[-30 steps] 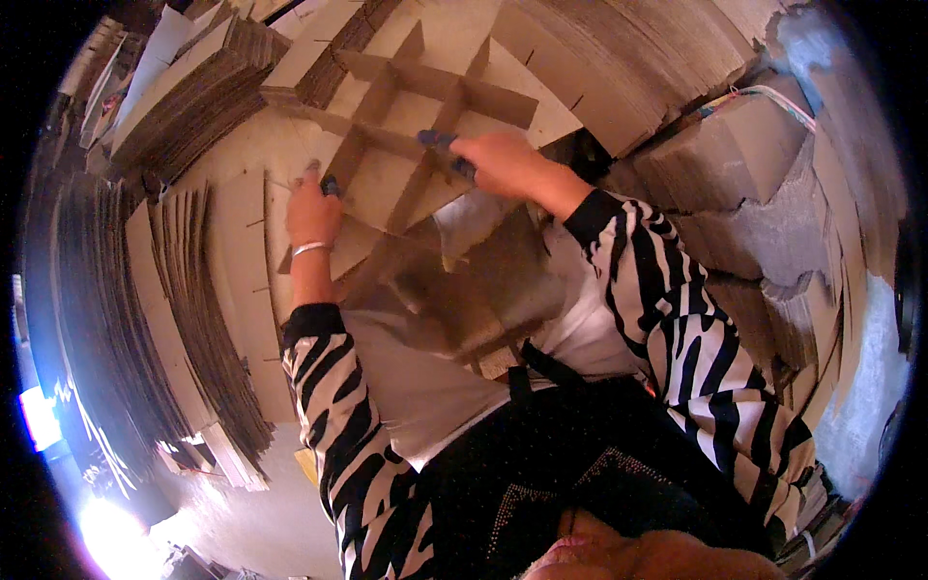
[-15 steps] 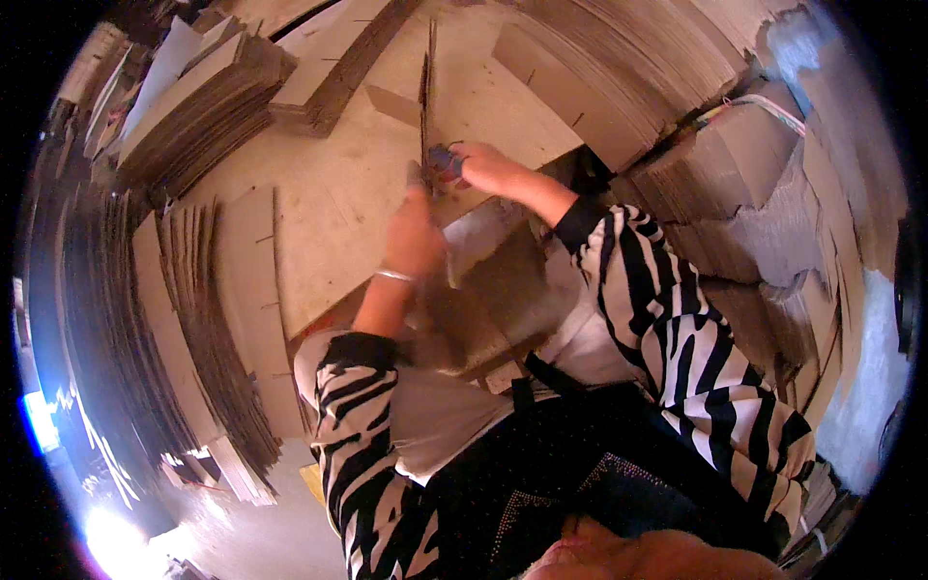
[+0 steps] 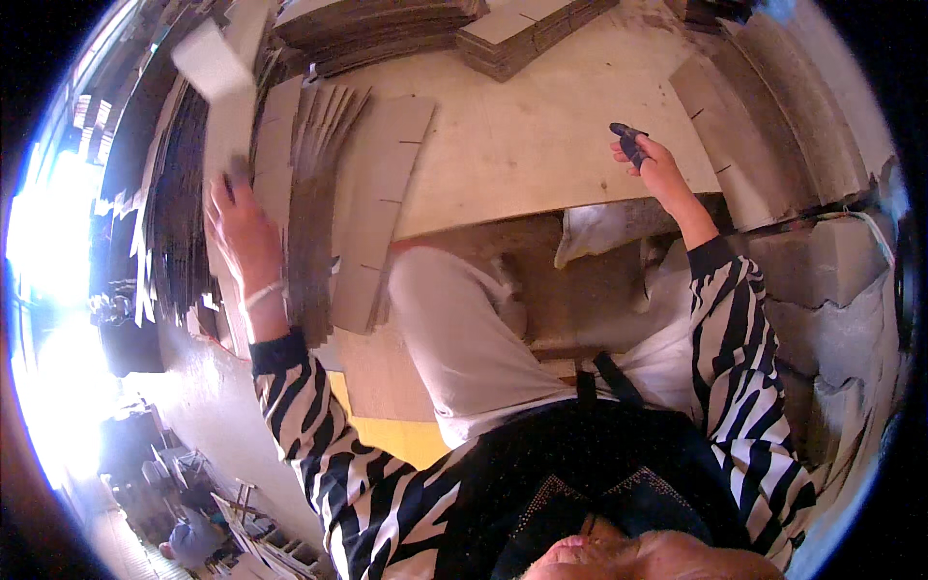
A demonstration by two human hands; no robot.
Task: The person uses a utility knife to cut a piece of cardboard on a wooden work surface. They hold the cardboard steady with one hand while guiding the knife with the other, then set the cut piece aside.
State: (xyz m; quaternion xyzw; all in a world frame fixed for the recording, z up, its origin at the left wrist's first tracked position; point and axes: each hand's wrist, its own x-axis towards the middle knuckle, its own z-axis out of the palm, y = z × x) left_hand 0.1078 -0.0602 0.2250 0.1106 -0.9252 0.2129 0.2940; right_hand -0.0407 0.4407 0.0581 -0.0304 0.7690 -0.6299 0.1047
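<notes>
My left hand (image 3: pixel 246 237), far over on the left, grips the lower end of a long cardboard strip (image 3: pixel 230 111). The strip is blurred and its upper end bends to the left. It stands over a row of upright cardboard pieces (image 3: pixel 179 164). Dark covering shows at a fingertip of this hand. On the right, my right hand (image 3: pixel 659 172) hovers above the pale wooden tabletop (image 3: pixel 522 145). Its fingers are loosely curled and apart, with black wraps on some of them, and nothing shows between them.
Slotted cardboard pieces (image 3: pixel 382 208) lean beside my left knee. Flat cardboard stacks (image 3: pixel 377 34) and a bundle (image 3: pixel 527 34) line the table's far side. More stacked cardboard (image 3: pixel 749 126) stands on the right. A whitish sack (image 3: pixel 599 230) sits under the table edge.
My hands were close together over the table at a narrow upright cardboard piece. Now they are wide apart, the left one far left with a cardboard strip. The view has swung left.
</notes>
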